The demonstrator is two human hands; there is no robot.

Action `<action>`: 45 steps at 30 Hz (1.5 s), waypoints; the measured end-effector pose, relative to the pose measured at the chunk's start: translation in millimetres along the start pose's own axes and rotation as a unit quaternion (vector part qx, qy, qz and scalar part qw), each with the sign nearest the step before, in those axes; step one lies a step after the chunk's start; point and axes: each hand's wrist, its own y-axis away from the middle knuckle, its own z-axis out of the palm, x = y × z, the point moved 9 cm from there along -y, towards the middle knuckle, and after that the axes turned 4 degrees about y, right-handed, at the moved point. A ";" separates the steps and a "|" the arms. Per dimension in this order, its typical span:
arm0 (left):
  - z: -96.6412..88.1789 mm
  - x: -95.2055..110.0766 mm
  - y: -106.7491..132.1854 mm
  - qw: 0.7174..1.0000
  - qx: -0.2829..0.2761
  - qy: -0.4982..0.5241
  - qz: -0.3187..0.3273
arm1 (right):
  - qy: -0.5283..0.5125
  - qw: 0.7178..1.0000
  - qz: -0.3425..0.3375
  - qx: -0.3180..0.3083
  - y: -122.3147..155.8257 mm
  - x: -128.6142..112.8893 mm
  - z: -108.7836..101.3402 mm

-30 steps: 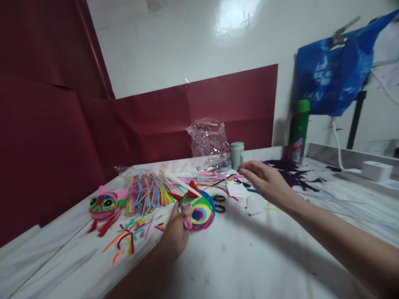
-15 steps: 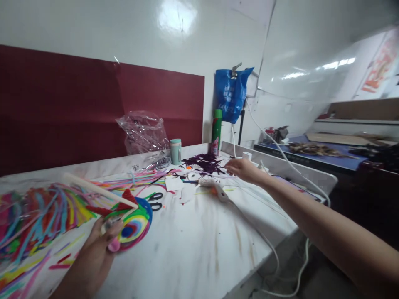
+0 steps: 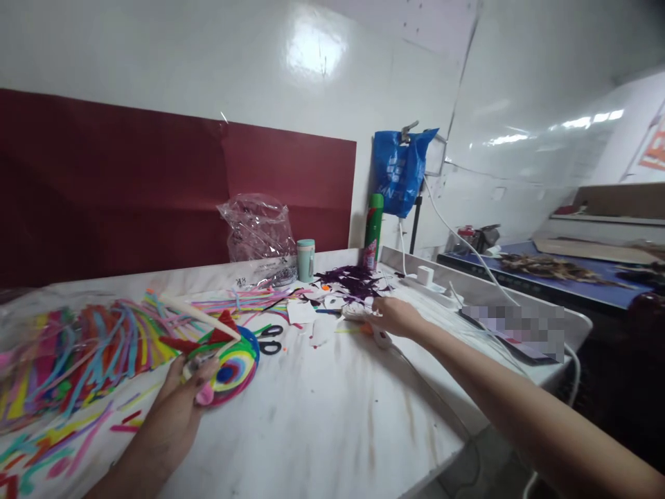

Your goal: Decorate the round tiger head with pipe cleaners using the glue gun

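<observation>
My left hand is closed around a round craft face made of coiled, brightly coloured fuzzy stems. A blue-centred eye, red pointed pieces and a pink tip show on it, and a pale stick slants up across its top. At the middle of the table, my right hand has its fingers bent over a white glue gun that lies on the tabletop with its cord trailing. The fingertips are partly hidden against the gun. Black-handled scissors lie just right of the craft face.
Loose coloured fuzzy stems cover the left side. Behind the right hand lie dark purple strips, a mint cup, a green spray can and a clear plastic bag. A power strip stands along the right edge.
My right hand has come down from above the table's back right onto the glue gun, its fingers now bent over it. My left hand still holds the craft face. The view has shifted slightly.
</observation>
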 end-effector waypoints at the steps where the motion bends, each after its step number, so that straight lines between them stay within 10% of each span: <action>1: -1.2 -1.5 -4.3 1.000 -0.010 -0.005 -0.003 | 0.019 1.000 0.013 -0.003 1.6 0.7 2.8; 7: -9.1 -12.8 -15.9 0.997 -0.065 -0.041 0.000 | 0.049 0.997 0.062 -0.020 21.0 6.3 28.4; 16: -2.8 18.3 4.2 0.969 -0.093 -0.140 0.184 | 0.058 0.998 0.005 0.009 12.5 21.6 36.9; 24: 10.3 4.5 14.4 0.976 -0.172 -0.080 0.107 | -0.308 0.913 -0.248 0.101 74.2 -129.1 -19.4; 31: 12.7 11.9 23.9 0.964 -0.161 -0.135 0.162 | -0.495 0.825 -0.267 0.064 93.6 -214.5 -31.2; 39: 8.8 28.5 29.4 0.949 -0.101 -0.185 0.233 | -0.506 0.830 -0.225 0.062 85.2 -209.2 -8.1; 45: -1.6 36.8 21.4 0.935 -0.063 -0.203 0.284 | -0.435 0.880 -0.181 0.063 72.3 -157.0 -0.2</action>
